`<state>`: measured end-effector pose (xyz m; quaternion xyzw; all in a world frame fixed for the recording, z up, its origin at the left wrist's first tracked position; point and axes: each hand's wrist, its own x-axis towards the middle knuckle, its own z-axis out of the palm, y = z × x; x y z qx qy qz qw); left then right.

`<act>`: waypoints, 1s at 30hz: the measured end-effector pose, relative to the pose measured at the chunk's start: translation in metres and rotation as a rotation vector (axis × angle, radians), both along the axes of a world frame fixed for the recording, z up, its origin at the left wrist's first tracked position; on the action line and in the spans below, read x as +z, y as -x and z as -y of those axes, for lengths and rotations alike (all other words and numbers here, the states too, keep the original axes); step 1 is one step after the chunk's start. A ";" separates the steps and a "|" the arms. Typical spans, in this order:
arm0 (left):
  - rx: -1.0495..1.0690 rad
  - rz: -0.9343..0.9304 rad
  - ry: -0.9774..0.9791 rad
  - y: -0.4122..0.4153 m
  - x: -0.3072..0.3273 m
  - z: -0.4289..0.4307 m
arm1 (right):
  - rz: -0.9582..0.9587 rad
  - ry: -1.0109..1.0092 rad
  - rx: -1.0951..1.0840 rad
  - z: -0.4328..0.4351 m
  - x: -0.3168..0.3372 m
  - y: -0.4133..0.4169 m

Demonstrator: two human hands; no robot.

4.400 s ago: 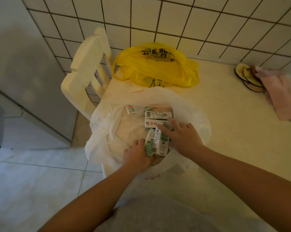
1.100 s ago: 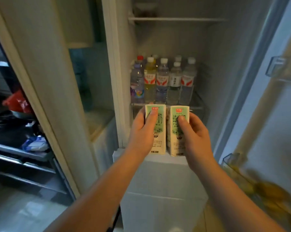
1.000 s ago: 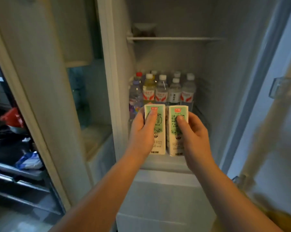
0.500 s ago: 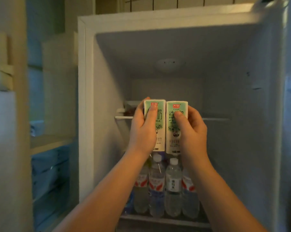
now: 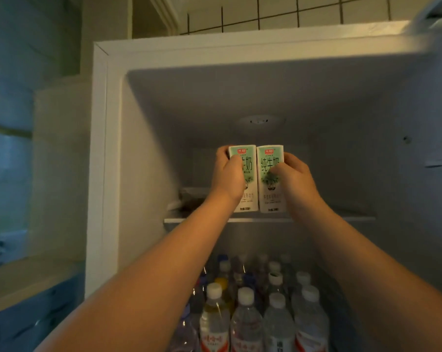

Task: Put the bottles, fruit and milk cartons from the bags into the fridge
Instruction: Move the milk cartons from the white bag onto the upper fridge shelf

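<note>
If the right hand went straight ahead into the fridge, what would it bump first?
Probably the fridge's back wall: the space above the shelf ahead of the right hand and its milk carton looks free, though depth is unclear.

Your left hand [image 5: 227, 179] and right hand [image 5: 294, 179]: bare. Your left forearm [image 5: 164, 262] and right forearm [image 5: 362, 250]: bare down to the view's lower edge.

A home kitchen: an open fridge [image 5: 240, 97] stocked with drink bottles [image 5: 245, 316], a tiled wall [image 5: 278, 13] above it, blue cupboards [image 5: 9, 153] at left.
</note>
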<state>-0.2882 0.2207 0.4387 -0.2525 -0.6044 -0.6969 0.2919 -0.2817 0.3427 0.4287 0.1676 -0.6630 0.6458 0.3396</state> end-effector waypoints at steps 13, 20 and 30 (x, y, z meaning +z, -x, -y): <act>0.328 0.114 0.956 0.030 0.036 0.020 | 0.380 -0.626 -0.047 -0.043 -0.002 0.027; 0.518 0.033 1.313 0.038 0.056 0.027 | 0.426 -0.790 -0.217 -0.036 0.005 0.034; 0.747 -0.011 1.509 0.113 0.062 0.012 | 0.589 -0.894 -0.444 -0.007 0.023 0.097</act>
